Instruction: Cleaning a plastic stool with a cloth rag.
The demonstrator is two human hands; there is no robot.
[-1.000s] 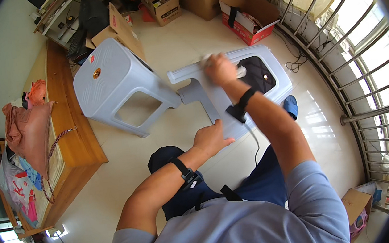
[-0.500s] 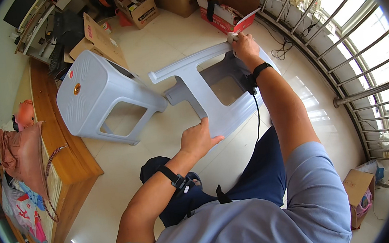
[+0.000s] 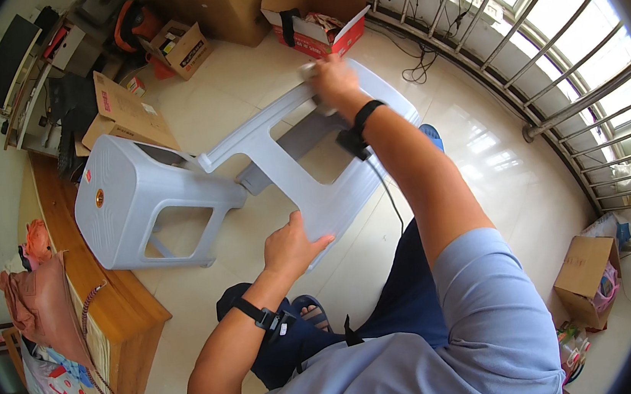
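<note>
A light grey-blue plastic stool [image 3: 331,199] lies tilted in front of me, its legs and open side cut-outs toward my hands. My left hand [image 3: 288,247] grips its near edge, the thumb laid along the outside. At the stool's far edge, my right hand [image 3: 336,83] is closed on what looks like a pale cloth [image 3: 308,72], pressed to the plastic; motion blurs both. A second stool [image 3: 121,210] of the same colour stands to the left, close to the held one. Straps with small black devices sit round both wrists, and a cable hangs from the right one.
A wooden bed frame [image 3: 123,309] with a brown bag [image 3: 42,303] is at the left. Cardboard boxes [image 3: 189,52] and a red-and-white box [image 3: 348,36] stand at the back. Metal window bars [image 3: 546,123] curve along the right, above another carton [image 3: 581,277].
The view has swung, so the whole scene sits further left and lower. My right hand has slid along the stool's far edge with the cloth; my left hand keeps its grip.
</note>
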